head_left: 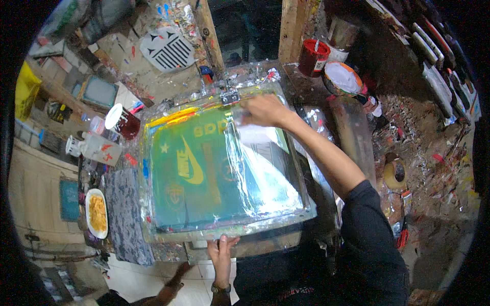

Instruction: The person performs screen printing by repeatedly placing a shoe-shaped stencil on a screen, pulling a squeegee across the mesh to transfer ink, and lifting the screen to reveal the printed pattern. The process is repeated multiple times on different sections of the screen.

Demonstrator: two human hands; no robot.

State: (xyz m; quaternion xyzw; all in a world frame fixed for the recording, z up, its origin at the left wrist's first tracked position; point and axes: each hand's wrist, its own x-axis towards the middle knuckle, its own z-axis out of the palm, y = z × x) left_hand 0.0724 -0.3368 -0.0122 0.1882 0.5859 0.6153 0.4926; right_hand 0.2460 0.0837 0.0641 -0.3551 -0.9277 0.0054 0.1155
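Note:
A screen printing frame (229, 233) lies tilted on the bench, its green mesh (166, 199) showing pale lettering, a curved tick shape, a star and a crest. My left hand (221, 252), with a watch at the wrist, grips the frame's near edge from below. Across the far part of the screen reaches my right arm. My right hand (265, 109) is closed over the mesh by the far edge; what it holds is hidden. Yellow and orange ink (173, 118) is smeared along the far left. A bright glare covers the mesh's right part.
On the left stand a tub of dark red ink (122, 122), a translucent bottle (102, 148) and an oval dish of food (97, 214) beside patterned grey cloth (125, 204). A red can (313, 58) and a white-filled bucket (342, 79) are far right. Another arm (171, 288) shows lower left.

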